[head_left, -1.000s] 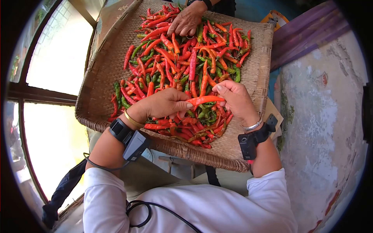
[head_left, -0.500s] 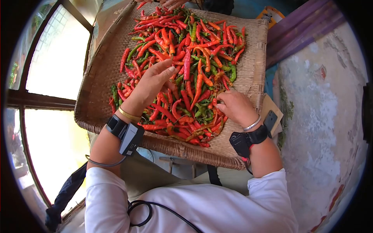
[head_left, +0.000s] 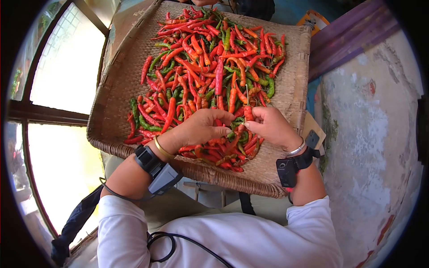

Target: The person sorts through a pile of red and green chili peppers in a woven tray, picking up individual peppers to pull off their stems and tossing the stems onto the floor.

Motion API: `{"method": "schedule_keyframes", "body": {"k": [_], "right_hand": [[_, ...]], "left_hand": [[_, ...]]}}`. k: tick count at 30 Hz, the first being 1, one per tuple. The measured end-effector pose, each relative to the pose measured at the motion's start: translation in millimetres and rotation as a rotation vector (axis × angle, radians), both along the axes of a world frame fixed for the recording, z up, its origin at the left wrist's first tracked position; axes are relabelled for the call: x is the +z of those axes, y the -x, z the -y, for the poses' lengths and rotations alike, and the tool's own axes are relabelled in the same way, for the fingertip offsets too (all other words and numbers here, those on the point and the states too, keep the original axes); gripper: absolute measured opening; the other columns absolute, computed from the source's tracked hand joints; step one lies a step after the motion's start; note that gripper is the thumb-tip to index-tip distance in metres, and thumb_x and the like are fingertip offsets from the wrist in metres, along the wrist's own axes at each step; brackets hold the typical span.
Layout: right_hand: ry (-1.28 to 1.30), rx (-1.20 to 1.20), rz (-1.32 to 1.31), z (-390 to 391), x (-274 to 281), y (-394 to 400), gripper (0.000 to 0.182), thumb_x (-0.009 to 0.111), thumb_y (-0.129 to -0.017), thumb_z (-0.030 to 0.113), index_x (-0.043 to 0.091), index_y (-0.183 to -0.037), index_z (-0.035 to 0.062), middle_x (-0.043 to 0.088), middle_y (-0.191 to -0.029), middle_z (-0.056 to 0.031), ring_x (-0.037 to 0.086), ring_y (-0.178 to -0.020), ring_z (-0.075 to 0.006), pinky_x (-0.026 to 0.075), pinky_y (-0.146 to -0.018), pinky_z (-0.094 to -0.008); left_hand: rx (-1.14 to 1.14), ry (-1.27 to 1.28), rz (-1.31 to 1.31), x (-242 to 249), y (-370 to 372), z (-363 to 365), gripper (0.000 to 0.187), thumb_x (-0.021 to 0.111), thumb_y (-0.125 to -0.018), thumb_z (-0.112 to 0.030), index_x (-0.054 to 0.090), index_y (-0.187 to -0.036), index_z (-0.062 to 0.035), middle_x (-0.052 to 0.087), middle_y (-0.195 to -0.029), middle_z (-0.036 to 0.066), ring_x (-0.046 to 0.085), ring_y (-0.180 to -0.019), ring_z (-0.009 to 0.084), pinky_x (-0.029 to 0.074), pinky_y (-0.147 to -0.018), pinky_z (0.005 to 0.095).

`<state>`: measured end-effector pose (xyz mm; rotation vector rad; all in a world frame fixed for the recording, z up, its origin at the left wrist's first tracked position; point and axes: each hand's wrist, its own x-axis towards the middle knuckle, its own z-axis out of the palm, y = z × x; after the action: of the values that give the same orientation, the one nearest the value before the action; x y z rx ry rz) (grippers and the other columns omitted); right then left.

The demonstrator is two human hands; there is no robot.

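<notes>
A large woven tray [head_left: 286,73] bears a heap of red, orange and green chili peppers [head_left: 192,71]. Over the heap's near right part, my right hand [head_left: 270,127] pinches a red chili pepper [head_left: 248,113] between thumb and fingers. My left hand [head_left: 203,127] is just to the left, its thumb and forefinger apart and pointing toward that pepper. Nothing can be seen between those fingers, and peppers lie beneath them.
A window [head_left: 62,67] stands on the left, and a worn wall [head_left: 357,134] on the right. A phone [head_left: 311,139] rests on a board beside the tray. Another person's hand [head_left: 202,2] is at the top edge. Purple cloth [head_left: 344,35] hangs at the upper right.
My left hand has moved down and right, close to my right hand. A red pepper now shows upright in my right fingers. The other person's hands have drawn back.
</notes>
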<state>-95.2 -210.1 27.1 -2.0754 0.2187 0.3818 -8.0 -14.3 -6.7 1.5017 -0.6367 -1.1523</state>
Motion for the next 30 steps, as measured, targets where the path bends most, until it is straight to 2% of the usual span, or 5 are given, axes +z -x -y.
{"method": "schedule_keyframes", "body": {"k": [3,16,21,26,30], "right_hand": [[-0.333,-0.085,-0.13,-11.2,14.3,0.8,0.013,0.057,-0.077,0.012,0.055,-0.074,-0.0001,0.05,-0.06,0.0004,0.047,-0.055,-0.0046,0.041,-0.05,-0.0224],[-0.228,-0.062,0.062,-13.0,-2.2,1.3,0.011,0.058,-0.078,0.011,0.055,-0.076,-0.0001,0.053,-0.064,0.0006,0.045,-0.056,-0.0031,0.039,-0.049,-0.0204],[-0.551,-0.222,-0.103,-14.4,9.4,-0.4,0.025,0.054,-0.084,0.022,0.057,-0.076,-0.0015,0.054,-0.06,-0.0022,0.05,-0.052,-0.0065,0.04,-0.046,-0.0181],[-0.326,-0.24,-0.058,2.3,-9.4,-3.6,0.026,0.055,-0.084,0.023,0.059,-0.082,-0.0031,0.057,-0.063,-0.0055,0.052,-0.053,-0.0089,0.042,-0.048,-0.0216],[-0.047,0.055,0.096,-1.2,-14.8,-0.5,0.014,0.056,-0.077,0.01,0.059,-0.084,-0.002,0.058,-0.067,-0.0057,0.055,-0.06,-0.0111,0.045,-0.057,-0.0241]], "left_hand": [[-0.128,0.023,-0.035,2.4,7.5,0.9,0.033,0.057,-0.083,-0.011,0.048,-0.113,-0.0002,0.057,-0.086,0.0,0.051,-0.071,0.0045,0.044,-0.064,0.019],[-0.002,0.018,-0.147,6.5,12.6,5.5,0.036,0.058,-0.083,-0.013,0.047,-0.114,0.0009,0.058,-0.082,0.001,0.052,-0.068,0.0044,0.043,-0.058,0.0184],[0.094,0.054,0.045,8.5,14.4,6.5,0.027,0.053,-0.085,-0.01,0.051,-0.109,0.0017,0.058,-0.072,0.0,0.05,-0.059,0.0041,0.042,-0.052,0.0179],[0.086,-0.096,-0.057,16.6,-11.0,0.1,0.019,0.05,-0.087,-0.012,0.055,-0.101,0.0007,0.056,-0.065,-0.001,0.049,-0.051,0.005,0.041,-0.047,0.0184],[0.494,0.24,-0.02,32.1,-40.7,0.0,0.046,0.051,-0.086,-0.013,0.034,-0.126,0.0011,0.058,-0.093,0.007,0.052,-0.062,0.0055,0.043,-0.053,0.0181]]}}
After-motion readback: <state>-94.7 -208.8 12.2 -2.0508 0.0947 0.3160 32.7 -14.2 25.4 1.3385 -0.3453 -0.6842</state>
